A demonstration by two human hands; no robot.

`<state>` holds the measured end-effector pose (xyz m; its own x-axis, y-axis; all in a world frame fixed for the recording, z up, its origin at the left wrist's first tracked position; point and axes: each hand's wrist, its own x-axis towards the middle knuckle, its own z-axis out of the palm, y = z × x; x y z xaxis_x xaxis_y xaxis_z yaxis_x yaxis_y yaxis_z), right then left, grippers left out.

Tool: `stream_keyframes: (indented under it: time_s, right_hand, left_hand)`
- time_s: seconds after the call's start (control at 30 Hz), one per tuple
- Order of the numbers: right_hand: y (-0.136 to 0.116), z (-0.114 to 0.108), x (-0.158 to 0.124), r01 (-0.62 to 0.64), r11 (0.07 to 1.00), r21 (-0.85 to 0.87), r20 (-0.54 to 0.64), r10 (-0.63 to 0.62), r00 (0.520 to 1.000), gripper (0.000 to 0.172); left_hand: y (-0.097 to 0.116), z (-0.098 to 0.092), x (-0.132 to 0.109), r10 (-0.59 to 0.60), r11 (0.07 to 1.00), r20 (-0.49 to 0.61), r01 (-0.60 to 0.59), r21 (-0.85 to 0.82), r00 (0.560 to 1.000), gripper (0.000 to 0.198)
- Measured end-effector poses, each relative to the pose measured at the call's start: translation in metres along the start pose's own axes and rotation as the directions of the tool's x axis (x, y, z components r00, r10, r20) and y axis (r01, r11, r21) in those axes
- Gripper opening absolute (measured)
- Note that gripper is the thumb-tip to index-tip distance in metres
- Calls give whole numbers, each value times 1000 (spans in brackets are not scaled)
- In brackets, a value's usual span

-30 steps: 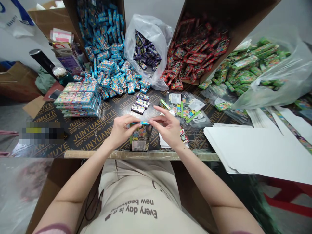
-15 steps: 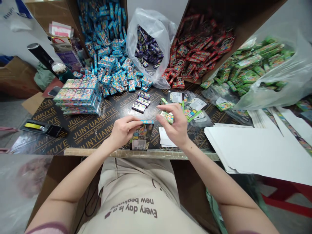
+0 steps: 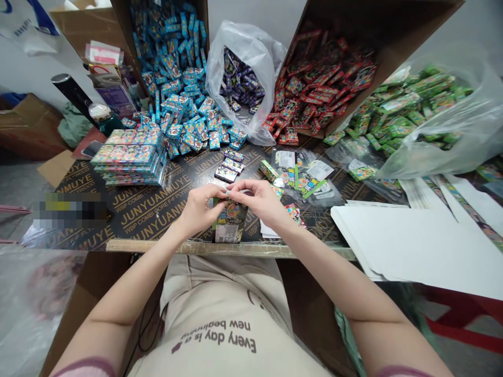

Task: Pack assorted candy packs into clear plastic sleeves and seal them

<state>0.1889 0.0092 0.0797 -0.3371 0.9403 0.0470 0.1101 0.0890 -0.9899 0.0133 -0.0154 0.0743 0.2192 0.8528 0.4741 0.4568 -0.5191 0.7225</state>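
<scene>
My left hand (image 3: 202, 209) is closed at the upper left corner of a dark printed packet (image 3: 230, 225), which stands at the table's front edge. Fingers of my right hand (image 3: 261, 201) pinch the same top edge, and both hands' fingertips meet there. A small blue-green spot shows between them; what it belongs to is hidden. Just beyond lie several purple-and-black small boxes (image 3: 229, 166). A green small box (image 3: 269, 170) rests behind my right hand, and a red printed piece (image 3: 294, 212) shows beside its wrist, above white cards (image 3: 269, 230).
Blue boxes (image 3: 192, 118) spill from a carton at the back. Purple ones fill a plastic bag (image 3: 220, 52); red ones (image 3: 314, 89) and green ones (image 3: 404, 112) are heaped rightward. Wrapped stacks (image 3: 129, 157) stand left. White sheets (image 3: 412, 246) overhang the front edge at right.
My right hand has moved left from beside the green boxes to the packet's top, meeting my left hand. The red printed piece beside its wrist is now uncovered. The view has shifted slightly.
</scene>
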Motion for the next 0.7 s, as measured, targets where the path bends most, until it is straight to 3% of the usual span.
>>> stream_keyframes:
  time_s: [0.13, 0.33, 0.5, 0.6, 0.7]
  right_hand:
    - [1, -2, 4, -3, 1000, -4, 3, 3, 1000, 21]
    - [4, 0, 5, -27, 999, -23, -22, 27, 999, 24]
    - [11, 9, 2, -51, 986, 156, -117, 70, 991, 27]
    - [20, 12, 6, -95, 958, 269, -185, 148, 972, 36]
    - [28, 11, 10, -115, 947, 301, -209, 183, 961, 35]
  left_hand:
    - [1, 5, 0, -5, 1000, -32, 6, 25, 999, 5]
    - [0, 22, -4, -68, 998, -190, 69, 0, 979, 18]
    - [1, 24, -6, -125, 991, -190, 130, 13, 974, 12]
    - [-4, 28, -11, -253, 965, -190, 236, -112, 949, 19]
    - [-10, 31, -23, -413, 855, -67, 361, -372, 908, 37]
